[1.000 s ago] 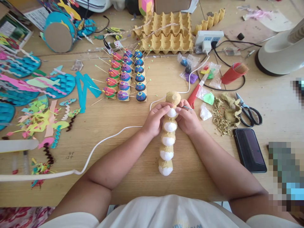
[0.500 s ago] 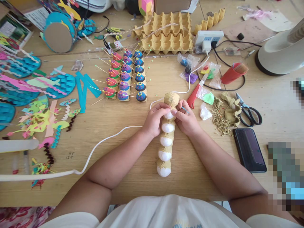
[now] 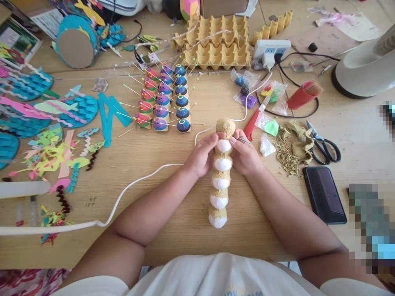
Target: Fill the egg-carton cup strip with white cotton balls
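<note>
Between my two hands is a strip of egg carton [image 3: 219, 192], a row of yellowish bumps running toward me. White clay-like patches [image 3: 222, 165] cover part of several bumps; the far end bump is bare. My left hand [image 3: 202, 153] pinches the strip's left side just below that end bump. On the opposite side my right hand [image 3: 245, 153] grips it with thumb and fingers. A thin blue stick [image 3: 245, 140] pokes out from the right hand's fingers. The fingers beneath the strip are hidden.
Painted carton strips [image 3: 162, 100] with pins stand beyond my left hand. A red cutter [image 3: 253, 123], bagged clay [image 3: 271, 126], scissors [image 3: 324, 148] and a phone [image 3: 324, 195] lie to the right. A white cable [image 3: 132, 185] crosses the left side. Egg trays [image 3: 216, 55] sit behind.
The strip's near end has swung right, and both hands have shifted slightly right with it. My thumbs have come off the topmost white patch, which now shows more fully.
</note>
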The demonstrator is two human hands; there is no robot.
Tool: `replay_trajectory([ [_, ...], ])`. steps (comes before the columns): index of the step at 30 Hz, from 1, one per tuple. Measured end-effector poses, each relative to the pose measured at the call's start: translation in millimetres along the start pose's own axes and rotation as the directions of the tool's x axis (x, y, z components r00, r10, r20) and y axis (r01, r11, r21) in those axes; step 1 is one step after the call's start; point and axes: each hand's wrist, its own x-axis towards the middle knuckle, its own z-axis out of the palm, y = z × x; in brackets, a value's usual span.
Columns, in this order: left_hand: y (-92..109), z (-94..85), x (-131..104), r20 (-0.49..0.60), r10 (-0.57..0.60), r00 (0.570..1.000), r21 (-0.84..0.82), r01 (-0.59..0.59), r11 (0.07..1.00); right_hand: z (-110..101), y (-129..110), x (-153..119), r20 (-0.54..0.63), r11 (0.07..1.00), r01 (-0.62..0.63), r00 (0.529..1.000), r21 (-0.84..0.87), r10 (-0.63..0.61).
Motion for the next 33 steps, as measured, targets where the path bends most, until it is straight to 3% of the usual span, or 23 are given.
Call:
replay_trajectory([
  [23,-3.3,2.1,-2.0,0.011,0.087,0.996,0.069,-0.088,0.994,-2.2,-0.9,-0.1,-0.016,0.998,-0.028,0.999,-0.050,0.028],
  [33,-2.7,5.9,-2.8,-0.075,0.084,0.994,0.082,-0.078,0.994,-0.4,1.4,-1.4,0.003,0.996,-0.003,1.000,-0.084,0.003],
])
